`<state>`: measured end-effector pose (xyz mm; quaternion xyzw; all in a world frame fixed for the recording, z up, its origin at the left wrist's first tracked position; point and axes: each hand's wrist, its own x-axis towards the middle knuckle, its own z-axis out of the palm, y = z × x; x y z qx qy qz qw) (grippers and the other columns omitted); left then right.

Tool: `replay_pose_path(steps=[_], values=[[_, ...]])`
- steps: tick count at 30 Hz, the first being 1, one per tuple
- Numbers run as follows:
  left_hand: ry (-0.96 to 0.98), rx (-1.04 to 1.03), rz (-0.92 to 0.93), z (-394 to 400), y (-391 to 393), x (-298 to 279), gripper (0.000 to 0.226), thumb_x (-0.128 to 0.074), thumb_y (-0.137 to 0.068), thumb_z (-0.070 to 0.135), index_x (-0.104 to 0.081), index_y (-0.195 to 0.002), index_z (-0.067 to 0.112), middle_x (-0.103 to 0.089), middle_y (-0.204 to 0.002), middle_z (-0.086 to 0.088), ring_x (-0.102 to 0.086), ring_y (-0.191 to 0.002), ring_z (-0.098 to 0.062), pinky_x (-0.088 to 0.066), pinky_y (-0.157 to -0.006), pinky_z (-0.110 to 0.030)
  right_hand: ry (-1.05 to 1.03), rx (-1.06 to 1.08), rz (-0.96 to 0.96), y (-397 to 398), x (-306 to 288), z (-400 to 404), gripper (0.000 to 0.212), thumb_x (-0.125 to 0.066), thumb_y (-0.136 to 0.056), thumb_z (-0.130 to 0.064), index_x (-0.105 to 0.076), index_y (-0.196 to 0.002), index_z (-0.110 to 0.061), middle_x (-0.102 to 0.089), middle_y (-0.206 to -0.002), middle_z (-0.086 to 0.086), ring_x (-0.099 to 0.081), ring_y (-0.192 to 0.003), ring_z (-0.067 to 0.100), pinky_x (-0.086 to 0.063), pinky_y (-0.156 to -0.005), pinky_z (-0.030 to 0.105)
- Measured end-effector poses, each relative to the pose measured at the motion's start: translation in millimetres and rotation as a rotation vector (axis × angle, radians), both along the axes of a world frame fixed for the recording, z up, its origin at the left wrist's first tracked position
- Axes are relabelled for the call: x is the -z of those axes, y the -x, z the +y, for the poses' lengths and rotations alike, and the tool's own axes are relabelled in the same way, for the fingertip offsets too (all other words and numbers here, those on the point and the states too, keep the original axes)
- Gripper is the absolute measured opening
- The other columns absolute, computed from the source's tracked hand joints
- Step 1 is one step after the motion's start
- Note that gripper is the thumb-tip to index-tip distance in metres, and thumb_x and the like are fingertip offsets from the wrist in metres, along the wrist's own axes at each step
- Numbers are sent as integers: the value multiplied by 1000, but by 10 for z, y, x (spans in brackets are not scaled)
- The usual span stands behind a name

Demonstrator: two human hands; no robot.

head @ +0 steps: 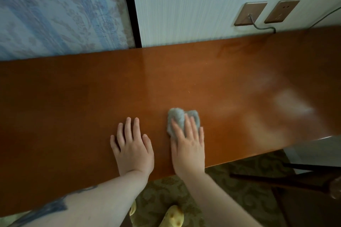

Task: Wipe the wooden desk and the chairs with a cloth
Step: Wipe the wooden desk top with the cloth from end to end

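Note:
A glossy reddish-brown wooden desk point(129, 83) spans the view from left to right. My right hand point(188, 143) presses flat on a crumpled grey cloth point(178, 118) near the desk's front edge; the cloth sticks out beyond the fingertips. My left hand point(132, 145) rests flat on the desk top just left of it, fingers spread, holding nothing. A dark wooden chair point(302, 180) shows in part at the lower right, below the desk's edge.
Behind the desk is a pale wall with two brown socket plates point(251, 13), and a grey cable point(262, 26) runs down from one to the desk's back edge. A blue patterned curtain point(55, 9) hangs at the left. Patterned carpet and yellow slippers point(173, 217) lie below.

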<state>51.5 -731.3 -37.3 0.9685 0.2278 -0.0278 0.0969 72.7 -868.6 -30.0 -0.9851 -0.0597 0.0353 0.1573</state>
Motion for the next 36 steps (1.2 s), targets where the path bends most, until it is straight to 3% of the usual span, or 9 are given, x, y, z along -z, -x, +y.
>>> replay_pose_path(steps=[3,7,11,17,20,25,29,34,36], values=[[-1,-2,-5,4,-5,5,58,-10,-98,42,-32,-149,25,-30,-156,-2,-20,-145,-25,-18,-117,-51,13,-278,13,353,35,-459,49,-34,-97,-40,-32,-145,-43,-22,-158,-8,-13,-149,13,-7,-119,41],[-8,3,-6,2,-22,5,66,-4,-95,48,-35,-148,24,-33,-155,-3,-24,-144,-26,-18,-116,-52,21,44,-14,59,30,-901,50,-31,-96,-42,-35,-146,-41,-30,-157,-2,-16,-147,15,-9,-121,41],[-5,11,-6,0,-7,-3,66,-4,-94,48,-34,-149,26,-31,-156,-2,-22,-145,-25,-18,-117,-51,40,242,51,-342,-22,-382,52,-33,-102,-40,-19,-152,-40,-12,-163,1,-1,-150,21,-1,-121,43],[-3,-1,10,10,-18,-11,61,-12,-95,44,-35,-148,25,-33,-155,-2,-24,-143,-25,-22,-115,-52,108,-443,17,272,2,-367,50,-32,-99,-46,-24,-148,-47,-23,-160,-8,-10,-149,15,-9,-117,42],[-12,6,1,8,-12,-4,58,-18,-96,43,-37,-147,24,-35,-153,-3,-26,-142,-27,-23,-114,-53,169,-594,-10,259,-49,-796,53,-38,-97,-46,-24,-148,-48,-23,-159,-9,-11,-149,12,-8,-118,42],[-14,2,10,11,-9,17,57,-13,-98,42,-31,-150,25,-30,-156,-2,-21,-145,-26,-17,-116,-51,119,-212,3,-330,-33,-529,49,-33,-98,-43,-32,-147,-40,-23,-160,-1,-8,-149,17,3,-121,41],[-2,-2,-4,3,-4,8,55,-17,-99,40,-33,-149,24,-32,-155,-3,-22,-144,-26,-19,-116,-52,43,8,-14,-239,9,-3,49,-39,-98,-37,-35,-147,-34,-25,-159,4,-12,-149,23,-4,-121,44],[-17,1,-10,23,-4,31,55,-21,-97,41,-35,-147,24,-34,-154,-3,-24,-143,-26,-22,-114,-53,96,-472,19,404,-23,-425,54,-36,-98,-43,-23,-150,-45,-17,-160,-8,-10,-149,14,-6,-118,41],[-19,-1,-14,22,-3,40,57,-19,-96,42,-35,-148,24,-34,-154,-3,-24,-143,-26,-21,-115,-53,172,-502,-8,327,-39,-808,55,-35,-96,-46,-22,-149,-46,-20,-159,-7,-10,-149,14,-7,-117,41]])
